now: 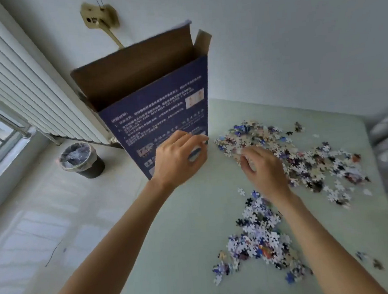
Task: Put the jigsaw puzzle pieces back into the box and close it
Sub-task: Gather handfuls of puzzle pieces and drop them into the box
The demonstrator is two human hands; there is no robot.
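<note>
While the left hand grips its lower edge, the dark-blue box stands upright at 11 o'clock, brown flaps open, its white print too blurred to read. Right hand fingers pinch among puzzle pieces on the pale-green surface.

Upright open box, scattered puzzle pieces

Two bare forearms in view, no sleeves visible up to the frame edge. Left hand and right hand both bare: no gloves, rings, watch or wristbands seen. Fingernails short, unpainted as far as blur allows.
</note>
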